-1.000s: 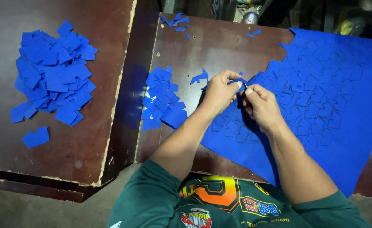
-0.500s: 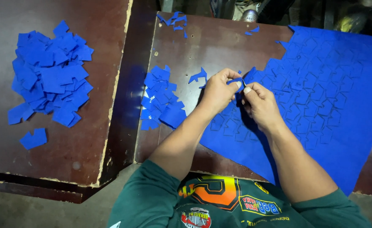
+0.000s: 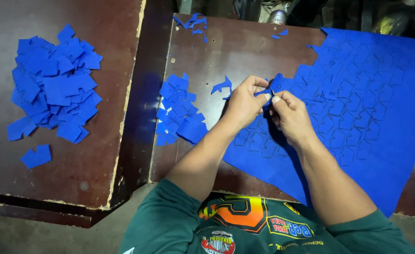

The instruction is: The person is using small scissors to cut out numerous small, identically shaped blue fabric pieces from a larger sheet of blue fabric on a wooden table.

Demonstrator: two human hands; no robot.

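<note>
The left hand [image 3: 244,101] and right hand [image 3: 290,115] meet at the ragged left edge of the blue sheet [image 3: 358,117], both pinching 1 small blue piece [image 3: 266,91] between fingertips. The sheet covers the right worktop [image 3: 235,51] to its right side. A small pile [image 3: 177,110] lies just left of the hands; a larger pile [image 3: 54,89] sits well apart on the left worktop [image 3: 75,174].
</note>
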